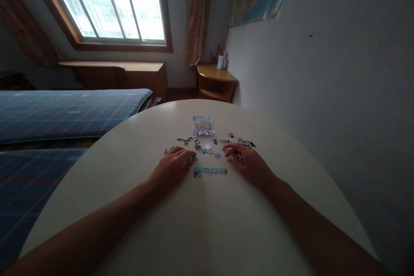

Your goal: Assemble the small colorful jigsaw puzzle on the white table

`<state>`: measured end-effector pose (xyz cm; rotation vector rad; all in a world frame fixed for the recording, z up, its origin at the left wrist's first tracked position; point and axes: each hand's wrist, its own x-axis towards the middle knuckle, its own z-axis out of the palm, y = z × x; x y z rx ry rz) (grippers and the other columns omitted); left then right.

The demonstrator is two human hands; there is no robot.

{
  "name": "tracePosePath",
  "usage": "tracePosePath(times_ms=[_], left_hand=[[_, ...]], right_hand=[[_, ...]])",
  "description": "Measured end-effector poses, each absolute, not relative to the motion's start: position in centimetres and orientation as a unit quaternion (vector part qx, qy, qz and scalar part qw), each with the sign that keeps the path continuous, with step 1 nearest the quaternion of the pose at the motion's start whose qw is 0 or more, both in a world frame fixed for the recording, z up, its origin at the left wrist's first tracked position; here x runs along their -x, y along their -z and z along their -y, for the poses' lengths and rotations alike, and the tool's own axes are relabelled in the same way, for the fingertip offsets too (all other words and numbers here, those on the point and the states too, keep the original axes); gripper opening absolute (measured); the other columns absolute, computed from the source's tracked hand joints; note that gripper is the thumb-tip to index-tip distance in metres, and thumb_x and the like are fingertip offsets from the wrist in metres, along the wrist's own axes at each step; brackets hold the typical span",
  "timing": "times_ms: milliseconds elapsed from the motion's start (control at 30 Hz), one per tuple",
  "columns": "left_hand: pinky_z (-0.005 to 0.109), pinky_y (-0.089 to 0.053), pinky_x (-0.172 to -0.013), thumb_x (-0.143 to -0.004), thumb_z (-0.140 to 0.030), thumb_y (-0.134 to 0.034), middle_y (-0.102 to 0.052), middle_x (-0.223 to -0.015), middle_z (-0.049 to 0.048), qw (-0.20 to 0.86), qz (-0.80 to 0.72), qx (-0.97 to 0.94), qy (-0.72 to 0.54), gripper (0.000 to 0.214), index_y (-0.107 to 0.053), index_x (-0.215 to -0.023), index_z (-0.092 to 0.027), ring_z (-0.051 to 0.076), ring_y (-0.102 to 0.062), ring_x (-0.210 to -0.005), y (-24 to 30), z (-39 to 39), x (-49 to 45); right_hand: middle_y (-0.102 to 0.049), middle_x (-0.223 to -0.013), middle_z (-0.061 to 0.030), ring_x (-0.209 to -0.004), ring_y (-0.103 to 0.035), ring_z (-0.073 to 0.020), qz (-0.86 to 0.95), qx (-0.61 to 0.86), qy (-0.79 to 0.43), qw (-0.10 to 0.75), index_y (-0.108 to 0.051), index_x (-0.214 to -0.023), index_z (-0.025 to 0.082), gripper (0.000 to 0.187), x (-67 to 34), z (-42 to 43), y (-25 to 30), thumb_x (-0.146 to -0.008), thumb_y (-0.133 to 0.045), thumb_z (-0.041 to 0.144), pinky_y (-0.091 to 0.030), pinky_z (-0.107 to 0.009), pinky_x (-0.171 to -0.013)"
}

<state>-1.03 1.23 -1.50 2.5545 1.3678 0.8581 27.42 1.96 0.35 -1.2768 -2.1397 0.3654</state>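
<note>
Between my two hands lies a joined strip of blue jigsaw puzzle point(211, 171), with a straight far edge and a ragged near edge. My left hand point(174, 163) rests on the table at the strip's left, fingers stretched out and touching or beside a few loose pieces point(191, 159). At the right, my right hand point(244, 159) is open over other loose puzzle pieces point(229, 159), its fingers slightly bent and apart. No piece shows clearly in either hand's grip. More loose pieces point(207, 151) are scattered in an arc beyond the strip.
A printed picture sheet point(203, 126) lies behind the pieces on the round white table point(207, 228). Plaid-covered seating or bedding point(64, 114) stands at the left, a white wall point(339, 95) at the right. A wooden corner cabinet point(215, 73) is beyond the table.
</note>
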Motion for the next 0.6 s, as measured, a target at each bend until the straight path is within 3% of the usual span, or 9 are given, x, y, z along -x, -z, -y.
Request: tracePosePath(times_ms=[600], left_hand=[[0.042,-0.051,-0.097,-0.097,-0.017,-0.052,-0.071,-0.109,0.0059,0.069,-0.394,-0.872,-0.284,0.023,-0.064,-0.117,-0.022,0.022,-0.062,-0.107,1.69,-1.69,1.05]], right_hand=[[-0.075,-0.095,-0.0022,-0.085,-0.069,-0.0162,0.817,0.459,-0.151,0.315,-0.061,-0.116,0.022,0.035,-27.02,-1.87,-0.30,-0.087,-0.049,0.010,-0.050,-0.031,-0.083]])
